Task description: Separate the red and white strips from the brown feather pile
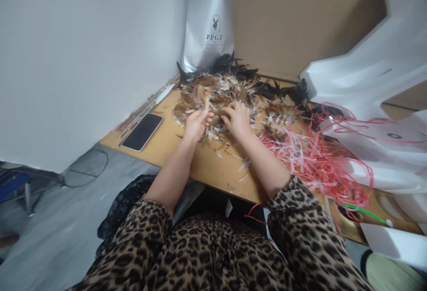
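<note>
On the bench [213,166], at the feather pile [223,93], our left hand [196,124] pinches a small tuft [207,102]; our right hand [237,119], fingers curled closed, picks feathers; we should draw gently, keeping quills aligned.

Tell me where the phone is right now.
In the head view the phone lies face up on the left part of the wooden table, near its edge, beside a bundle of thin sticks and left of the left hand.

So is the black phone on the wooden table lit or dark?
Dark: the black phone lies flat on the wooden table, its glass showing no glow.
</note>
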`<state>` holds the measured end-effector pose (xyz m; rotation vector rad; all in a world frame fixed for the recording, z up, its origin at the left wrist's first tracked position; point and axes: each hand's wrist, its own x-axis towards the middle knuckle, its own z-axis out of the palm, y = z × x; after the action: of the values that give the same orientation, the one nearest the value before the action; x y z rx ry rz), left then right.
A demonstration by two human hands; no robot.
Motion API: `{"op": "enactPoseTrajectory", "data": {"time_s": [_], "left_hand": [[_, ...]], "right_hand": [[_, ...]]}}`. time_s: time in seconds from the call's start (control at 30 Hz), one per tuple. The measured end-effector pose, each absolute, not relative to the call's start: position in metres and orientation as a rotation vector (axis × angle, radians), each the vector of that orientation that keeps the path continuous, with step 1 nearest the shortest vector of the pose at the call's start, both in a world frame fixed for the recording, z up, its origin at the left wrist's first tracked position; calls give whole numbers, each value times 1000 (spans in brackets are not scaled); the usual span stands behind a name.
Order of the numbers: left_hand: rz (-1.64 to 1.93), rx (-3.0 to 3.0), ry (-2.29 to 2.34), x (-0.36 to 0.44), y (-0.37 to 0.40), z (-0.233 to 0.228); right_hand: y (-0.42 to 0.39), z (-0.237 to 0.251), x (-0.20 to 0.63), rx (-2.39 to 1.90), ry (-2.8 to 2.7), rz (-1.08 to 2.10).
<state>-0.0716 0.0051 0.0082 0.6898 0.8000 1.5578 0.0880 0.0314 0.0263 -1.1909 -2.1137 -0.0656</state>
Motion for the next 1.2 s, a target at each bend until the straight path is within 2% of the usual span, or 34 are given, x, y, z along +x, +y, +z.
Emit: {"op": "enactPoseTrajectory", "data": {"time_s": [0.1,0.17,0.37,0.53,0.83,1.2], "left_hand": [[1560,697,766,-72,6,6],[1563,686,759,-73,7,5],[1468,630,685,-72,6,6],[1369,641,597,-73,2,8],[1244,727,520,-71,0,5],[1292,711,641,-70,2,5]], "right_hand": [[37,29,83,-1168,-2057,17],[38,34,85,-1108,-1925,182],[30,62,114,-855,-1500,1094],[30,72,134,-738,-1331,1562],[33,60,134,-668,-1368,1835],[40,49,131,-860,-1366,1703]]}}
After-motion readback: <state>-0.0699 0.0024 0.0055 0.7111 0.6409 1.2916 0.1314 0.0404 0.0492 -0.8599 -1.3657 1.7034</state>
